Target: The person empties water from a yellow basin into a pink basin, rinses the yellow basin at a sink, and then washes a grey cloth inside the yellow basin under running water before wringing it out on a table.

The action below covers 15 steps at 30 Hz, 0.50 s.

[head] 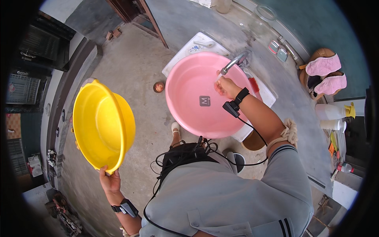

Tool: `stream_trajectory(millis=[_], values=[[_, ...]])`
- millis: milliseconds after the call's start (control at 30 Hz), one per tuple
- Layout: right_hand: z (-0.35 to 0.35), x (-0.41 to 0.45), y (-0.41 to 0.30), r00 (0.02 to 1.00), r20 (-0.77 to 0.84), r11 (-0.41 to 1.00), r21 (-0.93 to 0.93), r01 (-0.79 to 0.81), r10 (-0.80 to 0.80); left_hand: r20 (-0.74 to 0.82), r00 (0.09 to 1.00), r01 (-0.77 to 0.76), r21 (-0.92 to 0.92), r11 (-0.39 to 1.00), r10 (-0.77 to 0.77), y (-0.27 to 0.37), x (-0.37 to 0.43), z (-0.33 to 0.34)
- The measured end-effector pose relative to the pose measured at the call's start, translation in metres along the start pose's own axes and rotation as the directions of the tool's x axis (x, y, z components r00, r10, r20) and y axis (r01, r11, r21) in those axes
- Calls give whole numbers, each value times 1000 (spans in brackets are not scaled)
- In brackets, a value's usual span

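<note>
With my left hand (109,178) I hold a yellow plastic basin (97,121) by its rim, tilted on its side to the left of my body. My right hand (226,86) is under a chrome faucet (235,62), over a large pink plastic basin (192,118). Water seems to run from the spout onto its fingers, which are partly curled and hold nothing that I can make out. The pink basin rests on a white sink (180,57). A red brush (254,85) lies at the basin's right side, and a white spoon (204,44) lies on the sink's far edge.
A small bowl (159,87) stands on the concrete floor left of the sink. Below the sink are a brown basin (254,141) and a bucket (239,162). Along the right ledge are a glass jar (263,16), pink slippers (323,65) and a spray bottle (330,112). Black cables hang by my waist.
</note>
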State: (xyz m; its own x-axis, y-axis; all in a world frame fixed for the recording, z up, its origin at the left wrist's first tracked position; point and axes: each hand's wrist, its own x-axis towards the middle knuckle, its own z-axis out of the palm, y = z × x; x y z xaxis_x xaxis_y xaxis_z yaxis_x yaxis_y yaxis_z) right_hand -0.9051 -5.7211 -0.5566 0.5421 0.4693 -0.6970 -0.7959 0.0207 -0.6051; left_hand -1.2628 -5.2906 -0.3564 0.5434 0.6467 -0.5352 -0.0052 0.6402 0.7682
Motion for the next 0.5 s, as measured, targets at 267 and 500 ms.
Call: stream_trajectory(millis=[267,500], values=[[-30,-92,45,571,-85,44,-995,-85,-816,90,989,124,-24,992,-121,8,49,-2],[-7,-154,128,462,-735,753,-629,-192,-496,158,969,189,20,982,-190,22,119,23]])
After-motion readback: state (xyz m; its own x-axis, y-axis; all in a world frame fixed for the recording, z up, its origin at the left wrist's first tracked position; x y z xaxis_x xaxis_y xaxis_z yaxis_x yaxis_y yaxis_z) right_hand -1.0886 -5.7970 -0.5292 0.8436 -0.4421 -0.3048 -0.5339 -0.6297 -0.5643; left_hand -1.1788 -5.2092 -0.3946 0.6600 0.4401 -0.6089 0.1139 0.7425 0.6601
